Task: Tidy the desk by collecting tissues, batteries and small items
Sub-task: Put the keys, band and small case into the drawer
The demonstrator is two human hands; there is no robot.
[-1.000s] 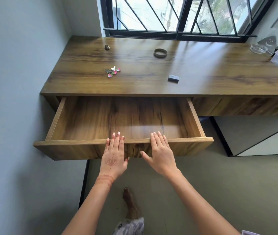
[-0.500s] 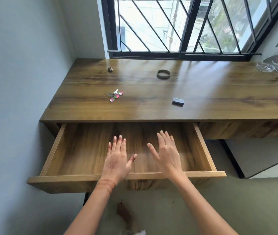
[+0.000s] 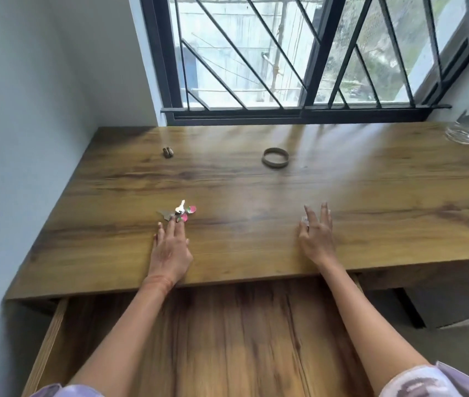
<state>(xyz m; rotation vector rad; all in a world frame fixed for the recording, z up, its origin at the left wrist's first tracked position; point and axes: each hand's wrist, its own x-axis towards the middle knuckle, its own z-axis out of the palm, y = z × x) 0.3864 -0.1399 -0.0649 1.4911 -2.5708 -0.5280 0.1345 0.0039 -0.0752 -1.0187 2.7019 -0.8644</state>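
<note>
Extending forward over the brown wood-grain desk (image 3: 256,190), both bare forearms cross the open wooden drawer (image 3: 47,345) below its front edge. The left hand (image 3: 170,247) is palm down, its fingers straight and close together, and its fingertips (image 3: 171,224) are at the near edge of a small bunch of silver keys with pink and green round tags (image 3: 181,211). Whether they press on the bunch cannot be told. The right hand (image 3: 316,239) is well to the right, palm down, with its fingers straight and spread and gripping nothing. A small pale object (image 3: 304,219) peeps out beside its first finger. The hand covers most of it and blur softens the rest, so its shape is unclear. Further back on the desk lie a brown ring-shaped band (image 3: 275,165) and, to the left near the wall, a small dark brown lump (image 3: 168,152) too small to identify. A clear glass dish (image 3: 463,135) sits at the far right near the frame edge. The drawer's front is out of view, and the pale lilac sleeves (image 3: 416,381) are cropped at the bottom.
</note>
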